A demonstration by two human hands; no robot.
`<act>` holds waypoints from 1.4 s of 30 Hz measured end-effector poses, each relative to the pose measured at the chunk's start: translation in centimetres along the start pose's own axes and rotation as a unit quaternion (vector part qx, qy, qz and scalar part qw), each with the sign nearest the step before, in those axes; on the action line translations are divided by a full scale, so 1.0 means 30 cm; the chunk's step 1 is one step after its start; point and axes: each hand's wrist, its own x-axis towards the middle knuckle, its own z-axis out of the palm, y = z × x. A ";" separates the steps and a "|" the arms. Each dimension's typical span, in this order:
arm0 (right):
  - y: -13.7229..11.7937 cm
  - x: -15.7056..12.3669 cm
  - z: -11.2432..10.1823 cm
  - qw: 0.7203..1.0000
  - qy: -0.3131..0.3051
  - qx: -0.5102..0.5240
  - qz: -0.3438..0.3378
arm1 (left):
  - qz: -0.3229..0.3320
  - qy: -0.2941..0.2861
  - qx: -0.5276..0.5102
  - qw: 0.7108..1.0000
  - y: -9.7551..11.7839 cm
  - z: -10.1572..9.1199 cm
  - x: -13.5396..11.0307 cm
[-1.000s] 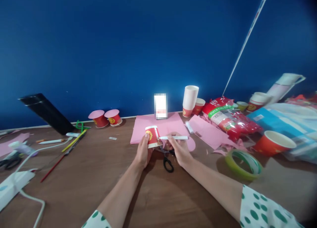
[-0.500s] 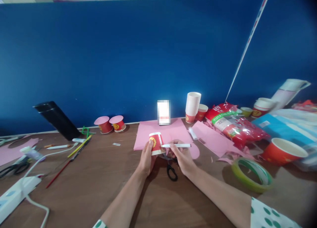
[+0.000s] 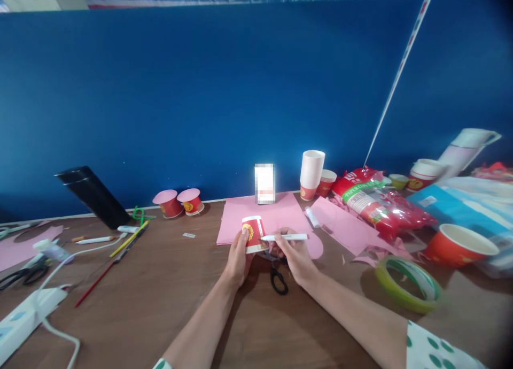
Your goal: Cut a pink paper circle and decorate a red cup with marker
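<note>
My left hand (image 3: pixel 239 259) is closed round the left side of a red paper cup (image 3: pixel 253 232) with a yellow emblem and a pale rim. In my right hand (image 3: pixel 295 255) is a white marker (image 3: pixel 290 237), held sideways with its tip at the cup's right side. Whether the tip touches the cup I cannot tell. Below the hands lie scissors (image 3: pixel 278 281) with black handles, their blades partly hidden. Pink paper sheets (image 3: pixel 232 214) are spread on the table behind the cup.
Two short red cups with pink discs (image 3: pixel 165 198) stand back left, near a black bottle (image 3: pixel 94 195). At right are stacked paper cups (image 3: pixel 311 174), a red cup package (image 3: pixel 372 198), green tape (image 3: pixel 409 283) and an orange cup (image 3: pixel 460 245). A power strip (image 3: pixel 30 315) lies left.
The marker's tip has moved slightly down along the cup's right side. Both hands keep their grip, and the rest of the scene looks the same.
</note>
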 end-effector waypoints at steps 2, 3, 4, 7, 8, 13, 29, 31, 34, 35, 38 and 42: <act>0.002 0.000 -0.001 1.000 -0.005 -0.003 0.002 | 0.001 0.000 0.002 1.000 0.000 0.000 0.000; 0.002 -0.001 -0.001 1.000 -0.007 -0.005 0.002 | 0.002 0.000 0.003 1.000 0.000 0.000 0.000; 0.002 -0.001 -0.001 1.000 -0.008 -0.006 0.001 | 0.005 0.000 0.004 1.000 0.000 0.000 0.001; -0.002 -0.003 -0.001 1.000 -0.005 -0.005 0.003 | 0.014 0.000 0.010 1.000 -0.002 -0.001 0.002; -0.003 -0.004 -0.001 1.000 -0.004 -0.006 0.005 | 0.016 0.000 0.013 1.000 -0.003 -0.001 0.003; 0.000 -0.005 -0.002 1.000 -0.007 -0.005 0.000 | 0.019 0.000 0.016 1.000 -0.002 0.002 0.001; -0.024 -0.009 0.007 1.000 0.014 -0.017 0.003 | 0.015 0.001 0.022 1.000 -0.003 -0.001 -0.001; -0.021 -0.008 0.006 1.000 0.017 -0.015 0.004 | 0.015 0.001 0.022 1.000 -0.002 0.000 -0.001; -0.019 -0.008 0.007 1.000 0.021 -0.013 0.008 | 0.015 -0.002 0.020 1.000 -0.002 0.000 -0.001; -0.020 -0.008 0.007 1.000 0.020 -0.013 0.009 | 0.016 -0.002 0.020 1.000 -0.003 0.000 -0.001; -0.021 -0.010 0.008 1.000 0.012 -0.012 0.006 | 0.019 0.007 0.026 0.999 -0.005 -0.002 0.001; -0.019 -0.011 0.008 1.000 0.008 -0.012 0.002 | 0.017 0.002 0.023 1.000 -0.008 -0.004 0.001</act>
